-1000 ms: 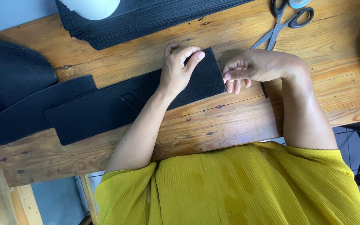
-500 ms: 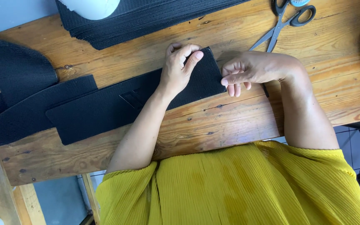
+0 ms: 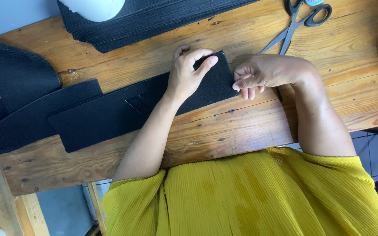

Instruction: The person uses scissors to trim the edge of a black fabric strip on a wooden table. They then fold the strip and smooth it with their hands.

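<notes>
A long black fabric piece (image 3: pixel 123 111) lies flat across the wooden surface (image 3: pixel 241 126). The left hand (image 3: pixel 189 74) rests on its right end, fingers loosely spread and pressing down. The right hand (image 3: pixel 263 74) is curled at the piece's right edge, apparently pinching it, though the fingertips are partly hidden. Scissors (image 3: pixel 296 24) lie far right; a stack of black fabric (image 3: pixel 154 19) sits beyond.
</notes>
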